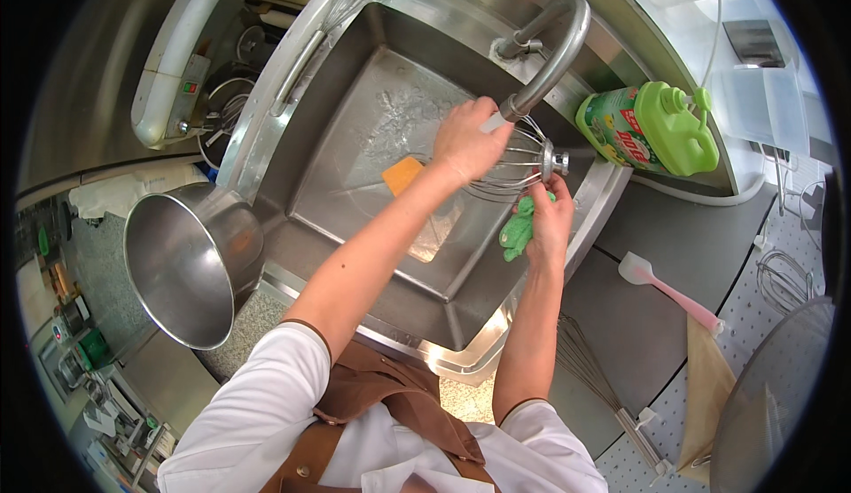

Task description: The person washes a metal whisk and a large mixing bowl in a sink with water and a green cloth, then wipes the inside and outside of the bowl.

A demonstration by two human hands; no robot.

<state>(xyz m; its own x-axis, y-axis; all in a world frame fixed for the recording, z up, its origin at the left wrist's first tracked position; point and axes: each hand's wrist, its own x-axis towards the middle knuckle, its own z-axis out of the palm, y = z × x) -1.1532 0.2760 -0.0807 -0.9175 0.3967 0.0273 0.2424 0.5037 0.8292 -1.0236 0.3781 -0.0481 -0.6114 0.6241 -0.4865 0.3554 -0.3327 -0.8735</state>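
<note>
My right hand (553,217) grips a balloon whisk attachment for a mixer (548,160) near its metal hub. Bunched in the same hand is a green cloth (518,230). My left hand (469,137) is curled at the wire end of the whisk, right by the pale tip of the faucet (558,54). Its fingertips are partly hidden, so whether it grips the wires or the tip is unclear. Both hands are over a steel sink (319,160). Below them on the sink bottom lie an orange flat scraper (401,175) and a pale flat piece (435,237), partly covered by my forearm.
A steel mixing bowl (179,270) tilts at the sink's left corner. One wire whisk (299,71) lies on the left rim. Right of the sink are a green detergent jug (648,127), a pink-handled spatula (671,290) and another whisk (598,380). A stand mixer (176,67) is at upper left.
</note>
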